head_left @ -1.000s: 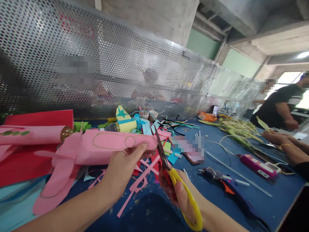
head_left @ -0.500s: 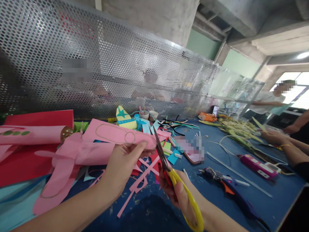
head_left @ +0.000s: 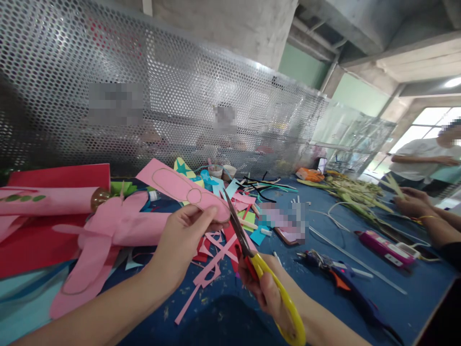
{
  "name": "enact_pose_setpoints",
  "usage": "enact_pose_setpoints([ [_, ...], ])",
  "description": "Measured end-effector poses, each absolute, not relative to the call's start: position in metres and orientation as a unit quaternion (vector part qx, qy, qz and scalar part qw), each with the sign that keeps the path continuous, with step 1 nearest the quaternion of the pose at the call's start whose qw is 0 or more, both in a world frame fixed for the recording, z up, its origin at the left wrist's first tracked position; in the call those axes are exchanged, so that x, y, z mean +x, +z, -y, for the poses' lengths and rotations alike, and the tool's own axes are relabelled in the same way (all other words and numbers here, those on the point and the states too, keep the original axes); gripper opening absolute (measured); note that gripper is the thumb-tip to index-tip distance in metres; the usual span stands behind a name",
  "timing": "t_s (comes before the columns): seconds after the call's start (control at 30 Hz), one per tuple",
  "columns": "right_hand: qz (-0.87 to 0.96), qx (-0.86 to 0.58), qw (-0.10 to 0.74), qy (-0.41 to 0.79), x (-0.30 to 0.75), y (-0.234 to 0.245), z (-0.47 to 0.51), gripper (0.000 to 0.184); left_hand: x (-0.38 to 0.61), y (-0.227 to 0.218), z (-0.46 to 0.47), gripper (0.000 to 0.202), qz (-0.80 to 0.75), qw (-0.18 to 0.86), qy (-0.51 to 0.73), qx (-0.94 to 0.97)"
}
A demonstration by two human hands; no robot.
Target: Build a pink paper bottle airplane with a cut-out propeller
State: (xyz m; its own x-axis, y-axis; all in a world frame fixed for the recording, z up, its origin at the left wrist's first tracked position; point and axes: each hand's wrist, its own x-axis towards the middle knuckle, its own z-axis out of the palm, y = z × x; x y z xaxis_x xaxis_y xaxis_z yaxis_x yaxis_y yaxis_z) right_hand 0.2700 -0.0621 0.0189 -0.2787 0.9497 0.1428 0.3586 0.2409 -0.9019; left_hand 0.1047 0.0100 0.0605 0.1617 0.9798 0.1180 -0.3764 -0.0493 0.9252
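Observation:
My left hand (head_left: 182, 240) pinches a pink paper piece (head_left: 180, 188) with a drawn outline, holding it tilted up above the blue table (head_left: 360, 283). My right hand (head_left: 264, 288) grips yellow-handled scissors (head_left: 259, 266), whose blades point up at the paper's right end beside my left fingertips. Below the held piece lies a pink paper plane shape (head_left: 104, 230) and several pink offcuts (head_left: 212, 262).
Red sheets (head_left: 54, 178) and a pink roll (head_left: 43, 201) lie at the left. Coloured scraps and a yellow paper craft (head_left: 182, 168) sit by the perforated metal screen (head_left: 162, 96). A glue gun (head_left: 338, 278), a pink device (head_left: 385, 247) and green leaves (head_left: 353, 192) lie right, near another person's hands (head_left: 414, 204).
My left hand has turned the pink piece so its far end rises higher and leftward. The scissors stay at its right edge. A person at the right has moved further away.

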Motion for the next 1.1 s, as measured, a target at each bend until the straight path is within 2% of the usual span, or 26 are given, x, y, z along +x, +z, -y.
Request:
enact_pose_setpoints([
  [1.1, 0.696, -0.453, 0.372, 0.415, 0.2706, 0.0121, 0.0621, 0.069, 0.1001, 0.0612, -0.0150, 0.016, -0.359, 0.545, 0.542, 0.529],
])
